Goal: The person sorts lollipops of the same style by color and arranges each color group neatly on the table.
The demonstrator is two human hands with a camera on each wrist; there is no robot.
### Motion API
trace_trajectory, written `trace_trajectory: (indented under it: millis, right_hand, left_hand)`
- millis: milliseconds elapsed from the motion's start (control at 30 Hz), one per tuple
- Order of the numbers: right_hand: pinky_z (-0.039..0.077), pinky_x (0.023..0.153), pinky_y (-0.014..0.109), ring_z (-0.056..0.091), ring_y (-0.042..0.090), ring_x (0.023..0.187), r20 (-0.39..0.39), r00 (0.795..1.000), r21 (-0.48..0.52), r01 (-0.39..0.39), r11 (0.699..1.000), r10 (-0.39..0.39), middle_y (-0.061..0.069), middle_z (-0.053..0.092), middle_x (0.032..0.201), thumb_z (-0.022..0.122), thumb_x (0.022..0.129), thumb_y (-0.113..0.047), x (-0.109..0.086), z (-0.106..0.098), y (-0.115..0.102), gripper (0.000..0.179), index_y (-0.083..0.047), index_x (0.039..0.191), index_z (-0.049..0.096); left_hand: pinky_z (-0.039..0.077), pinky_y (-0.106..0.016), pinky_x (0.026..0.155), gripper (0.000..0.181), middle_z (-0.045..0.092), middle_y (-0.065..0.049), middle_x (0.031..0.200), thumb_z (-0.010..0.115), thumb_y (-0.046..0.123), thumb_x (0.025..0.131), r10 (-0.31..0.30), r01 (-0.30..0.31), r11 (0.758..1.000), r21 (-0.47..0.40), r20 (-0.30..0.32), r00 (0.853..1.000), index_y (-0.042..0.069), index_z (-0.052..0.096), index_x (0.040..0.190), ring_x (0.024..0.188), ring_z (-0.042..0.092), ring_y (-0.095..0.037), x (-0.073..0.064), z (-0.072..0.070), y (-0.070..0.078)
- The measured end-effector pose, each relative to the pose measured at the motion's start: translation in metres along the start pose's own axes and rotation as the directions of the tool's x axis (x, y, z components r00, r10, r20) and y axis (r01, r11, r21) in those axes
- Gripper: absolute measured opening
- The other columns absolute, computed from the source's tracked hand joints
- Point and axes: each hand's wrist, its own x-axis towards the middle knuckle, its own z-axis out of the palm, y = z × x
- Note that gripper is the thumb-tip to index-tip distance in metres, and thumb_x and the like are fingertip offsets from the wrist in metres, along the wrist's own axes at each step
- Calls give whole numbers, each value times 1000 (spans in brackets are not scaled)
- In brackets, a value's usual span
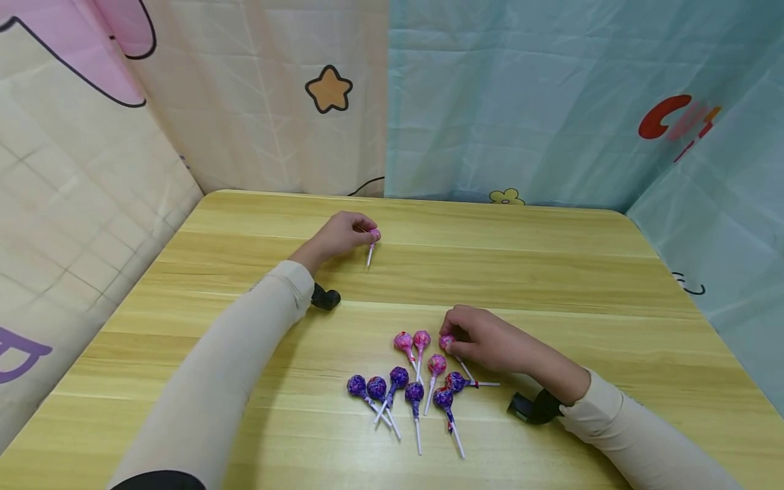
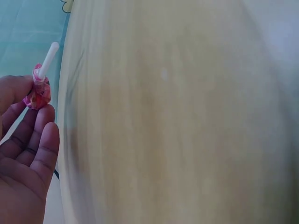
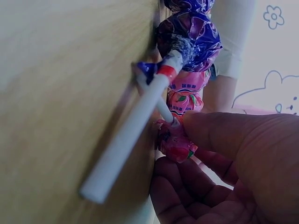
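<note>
Cartoon-print curtains (image 1: 514, 102) back a wood-grain table (image 1: 612, 272), where, toward the far edge, the left hand (image 1: 339, 235) pinches one pink lollipop (image 2: 39, 96) by its wrapped head, thumb against fingers. Nearer, purple lollipops (image 1: 414, 393) and loose pink ones (image 1: 437, 365) lie grouped; at their right the right hand (image 1: 493, 340) pinches another pink lollipop (image 3: 174, 142) between thumb and curled fingers.

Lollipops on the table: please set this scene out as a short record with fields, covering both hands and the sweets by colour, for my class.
Left hand: pinches a pink lollipop, beyond the group
Right hand: pinches another pink lollipop, beside the group
Loose pink lollipops: three
Purple lollipops: six, none held
Surface: wood-patterned table
Backdrop: printed curtain behind the table
</note>
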Motion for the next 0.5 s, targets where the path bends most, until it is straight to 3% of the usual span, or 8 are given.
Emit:
trace_trajectory:
  millis: [233,500]
  right_hand:
    - [44,69,29,50,12,79,-1,1000,4,-3,1000,3,-8,55,88,65,97,-13,0,0,-1,7,-18,95,61]
    - [44,69,29,50,12,79,-3,1000,3,6,1000,-6,-7,55,88,66,96,-12,-1,1,-3,7,-18,95,61]
  left_hand:
    - [42,-39,100,32,65,-8,118,68,25,96,-44,44,999,17,0,999,5,67,121,110,54,-24,1,1,-2]
    - [42,-38,98,30,66,-8,116,67,25,97,-45,45,999,22,3,999,4,67,119,108,54,-23,2,5,-6]
